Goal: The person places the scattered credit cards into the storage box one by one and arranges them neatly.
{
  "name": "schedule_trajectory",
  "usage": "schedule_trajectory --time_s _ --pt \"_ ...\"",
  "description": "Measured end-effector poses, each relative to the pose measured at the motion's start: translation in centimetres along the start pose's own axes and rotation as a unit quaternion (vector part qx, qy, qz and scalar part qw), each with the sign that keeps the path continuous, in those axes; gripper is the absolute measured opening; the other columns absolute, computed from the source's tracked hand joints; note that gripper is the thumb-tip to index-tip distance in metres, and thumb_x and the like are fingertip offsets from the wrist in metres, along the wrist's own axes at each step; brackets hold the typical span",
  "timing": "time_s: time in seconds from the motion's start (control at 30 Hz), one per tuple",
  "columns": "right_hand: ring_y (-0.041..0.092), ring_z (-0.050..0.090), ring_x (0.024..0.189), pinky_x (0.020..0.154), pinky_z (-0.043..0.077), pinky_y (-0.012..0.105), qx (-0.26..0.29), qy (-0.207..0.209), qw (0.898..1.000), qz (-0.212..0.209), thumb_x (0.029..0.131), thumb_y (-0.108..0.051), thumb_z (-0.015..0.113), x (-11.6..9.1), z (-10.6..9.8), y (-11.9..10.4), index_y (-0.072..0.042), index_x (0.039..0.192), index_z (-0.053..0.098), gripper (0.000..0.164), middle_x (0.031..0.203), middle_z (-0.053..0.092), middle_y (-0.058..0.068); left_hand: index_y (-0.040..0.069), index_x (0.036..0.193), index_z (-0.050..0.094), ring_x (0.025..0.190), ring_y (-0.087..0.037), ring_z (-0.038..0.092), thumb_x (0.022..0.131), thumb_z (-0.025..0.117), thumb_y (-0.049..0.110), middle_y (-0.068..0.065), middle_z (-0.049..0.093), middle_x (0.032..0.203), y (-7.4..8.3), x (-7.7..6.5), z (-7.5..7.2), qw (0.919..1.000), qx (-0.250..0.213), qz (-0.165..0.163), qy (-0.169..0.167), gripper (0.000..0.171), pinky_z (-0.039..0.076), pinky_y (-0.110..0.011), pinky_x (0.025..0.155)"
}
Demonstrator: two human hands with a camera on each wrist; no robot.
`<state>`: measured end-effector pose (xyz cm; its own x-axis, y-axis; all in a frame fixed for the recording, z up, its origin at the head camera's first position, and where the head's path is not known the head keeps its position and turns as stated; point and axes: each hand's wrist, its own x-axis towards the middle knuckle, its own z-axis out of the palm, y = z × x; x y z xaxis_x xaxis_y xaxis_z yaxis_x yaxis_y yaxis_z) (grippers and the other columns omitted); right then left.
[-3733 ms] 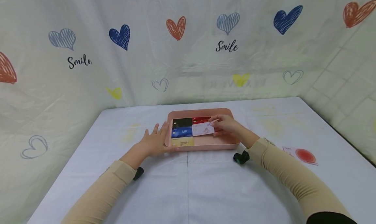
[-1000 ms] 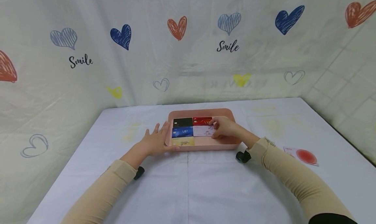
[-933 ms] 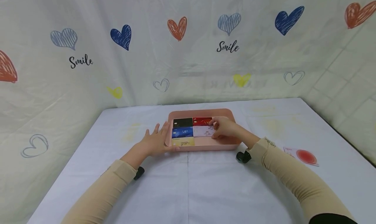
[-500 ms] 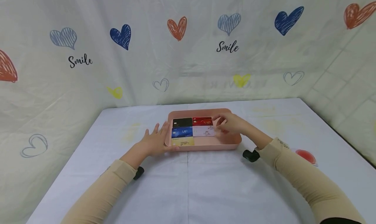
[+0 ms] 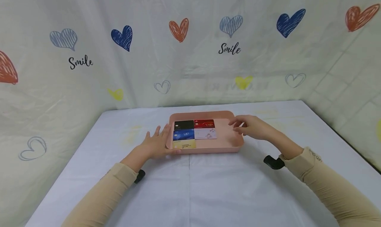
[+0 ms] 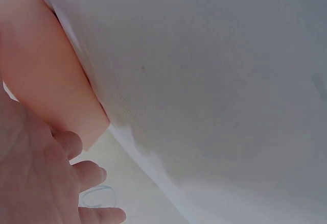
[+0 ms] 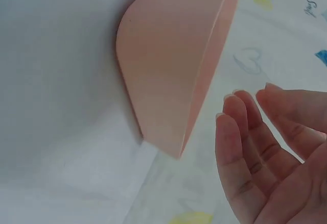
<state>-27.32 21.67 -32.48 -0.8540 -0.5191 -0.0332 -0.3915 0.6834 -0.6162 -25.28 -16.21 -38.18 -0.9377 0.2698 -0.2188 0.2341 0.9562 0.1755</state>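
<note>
In the head view a pink tray (image 5: pixel 227 136) lies on the white-covered table. Several cards lie flat in its left and middle part: a black card (image 5: pixel 184 124), a red VIP card (image 5: pixel 204 123), a blue VIP card (image 5: pixel 183 134), a pale flowered card (image 5: pixel 205 133) and a gold card (image 5: pixel 184 144). My left hand (image 5: pixel 154 146) rests at the tray's left end with fingers spread, thumb along the front rim. Over the tray's right end is my right hand (image 5: pixel 254 127), fingers loosely bent. The right wrist view shows nothing between those fingers (image 7: pixel 230 142), apart from the tray wall.
White cloth (image 5: pixel 214 190) covers the table. Behind it hangs a pale curtain (image 5: pixel 137 68) printed with hearts and "Smile". A black device (image 5: pixel 273 162) sits under the right wrist, another (image 5: pixel 140 176) under the left. My right sleeve (image 5: pixel 333 184) crosses the table's right side.
The pale flowered card, pinched in my right hand at first, now lies flat below the red one. My right hand has let go and moved right; its sleeve now hides the red-circled card. Left hand unmoved.
</note>
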Motion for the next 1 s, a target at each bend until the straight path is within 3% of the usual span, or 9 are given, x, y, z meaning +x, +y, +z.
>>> schedule_trajectory --time_s 0.2,0.47,0.73,1.0 --pt "0.027 0.068 0.088 0.076 0.055 0.040 -0.009 0.009 1.000 0.002 0.101 -0.011 0.063 -2.3 -1.4 1.3 -0.002 0.128 0.066 0.028 0.109 0.069 0.008 0.010 0.166 -0.001 0.156 -0.040 0.000 0.085 0.056 0.081 -0.009 0.003 0.172 0.1 -0.1 0.0 1.0000 -0.007 0.004 -0.005 0.122 0.004 -0.071 0.116" --pt "0.019 0.068 0.088 0.079 0.057 0.031 -0.015 0.045 0.999 0.004 0.102 -0.012 0.063 -5.0 -3.3 3.4 -0.007 0.126 0.068 0.025 0.106 0.070 0.003 0.009 0.165 0.000 0.155 -0.041 0.000 0.086 0.056 0.080 -0.010 0.004 0.172 0.2 -0.2 -0.3 1.0000 0.002 0.003 -0.003 0.120 0.005 -0.071 0.116" --pt "0.017 0.070 0.087 0.077 0.059 0.031 0.007 0.048 0.999 0.017 0.102 -0.005 0.061 -7.1 -4.8 6.5 0.000 0.129 0.064 0.028 0.110 0.069 0.013 0.011 0.166 -0.001 0.155 -0.041 -0.002 0.086 0.058 0.079 -0.009 0.003 0.172 0.2 -0.2 -0.4 1.0000 -0.006 -0.001 -0.007 0.120 0.003 -0.071 0.116" --pt "0.018 0.070 0.082 0.071 0.059 0.030 0.022 0.056 0.998 0.023 0.102 -0.006 0.063 -9.1 -5.6 10.2 0.007 0.128 0.062 0.030 0.105 0.067 0.012 0.013 0.166 -0.003 0.156 -0.040 -0.002 0.084 0.055 0.083 -0.008 0.002 0.172 0.2 0.0 -0.2 0.9999 0.007 -0.002 -0.012 0.122 0.005 -0.071 0.116"
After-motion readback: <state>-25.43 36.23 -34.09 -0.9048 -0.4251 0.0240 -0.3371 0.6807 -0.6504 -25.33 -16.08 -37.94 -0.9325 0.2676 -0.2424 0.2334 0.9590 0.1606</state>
